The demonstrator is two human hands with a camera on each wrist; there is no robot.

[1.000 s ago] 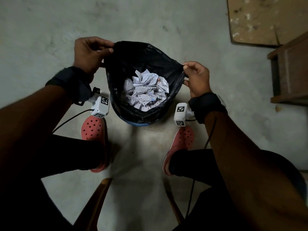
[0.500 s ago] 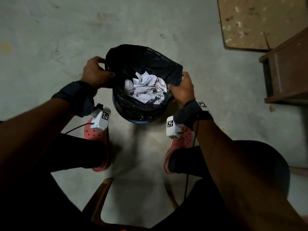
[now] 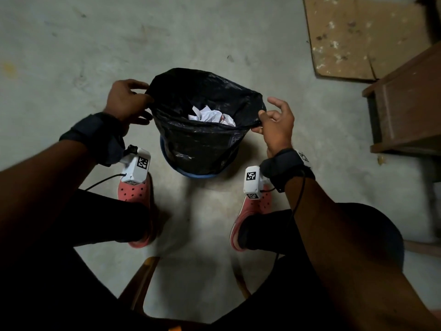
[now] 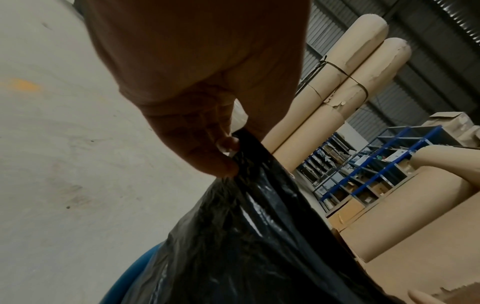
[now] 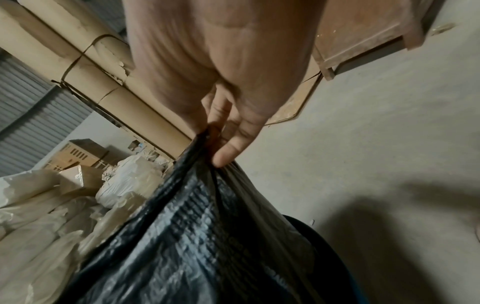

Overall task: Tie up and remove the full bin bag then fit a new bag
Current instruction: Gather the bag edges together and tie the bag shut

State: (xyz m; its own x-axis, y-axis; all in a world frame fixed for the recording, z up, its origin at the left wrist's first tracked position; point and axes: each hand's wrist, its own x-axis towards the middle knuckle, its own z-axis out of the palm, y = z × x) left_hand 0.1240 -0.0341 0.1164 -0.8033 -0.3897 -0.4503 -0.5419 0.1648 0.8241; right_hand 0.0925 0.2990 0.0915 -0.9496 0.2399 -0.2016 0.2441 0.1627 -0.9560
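A black bin bag (image 3: pixel 202 142) (image 4: pixel 259 236) (image 5: pixel 202 236) stands in a blue bin (image 3: pixel 191 174) on the concrete floor between my feet, its mouth pulled open and upward. Crumpled white paper (image 3: pixel 212 115) lies inside. My left hand (image 3: pixel 130 101) (image 4: pixel 226 156) pinches the bag's left rim between thumb and fingers. At the right rim my right hand (image 3: pixel 274 118) (image 5: pixel 215 144) pinches the edge with thumb and forefinger, the other fingers spread. The blue bin rim shows low in the wrist views (image 4: pixel 130 273) (image 5: pixel 311 230).
A wooden bench or cabinet (image 3: pixel 405 108) stands at the right, with a stained cardboard sheet (image 3: pixel 358 37) on the floor behind it. My pink clogs (image 3: pixel 136 192) (image 3: pixel 253 211) flank the bin. Cardboard rolls (image 4: pixel 337 102) and blue shelving (image 4: pixel 363 174) stand beyond.
Both hands dipped to the bin's rim half a second ago and have now lifted the bag's edges up and apart, so the bag stands taller and hides more of the paper.
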